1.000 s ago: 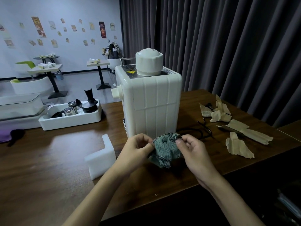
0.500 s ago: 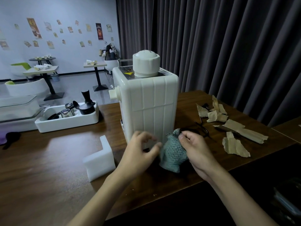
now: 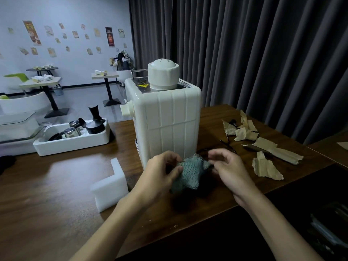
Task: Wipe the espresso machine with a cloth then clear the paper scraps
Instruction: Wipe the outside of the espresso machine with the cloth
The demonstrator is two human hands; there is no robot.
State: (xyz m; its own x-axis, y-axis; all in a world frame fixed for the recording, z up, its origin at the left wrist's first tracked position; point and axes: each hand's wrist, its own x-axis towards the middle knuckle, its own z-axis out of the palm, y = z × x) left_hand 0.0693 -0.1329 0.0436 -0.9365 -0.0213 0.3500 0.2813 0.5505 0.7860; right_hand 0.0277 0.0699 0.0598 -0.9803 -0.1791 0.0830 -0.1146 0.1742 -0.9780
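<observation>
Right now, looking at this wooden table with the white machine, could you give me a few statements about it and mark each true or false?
1. Both hands are on the grey-green knitted cloth. True: the left hand grips it, and the right hand touches its edge.
2. The torn beige paper scraps lie left of the cream-white ribbed espresso machine. False: they lie to its right.
3. The white tray is empty. False: it holds metal cups and a black tamper.
4. An L-shaped white foam block stands on the dark wooden table. True.
5. The cloth is draped over the machine's top. False: it is held low, before its base.
</observation>
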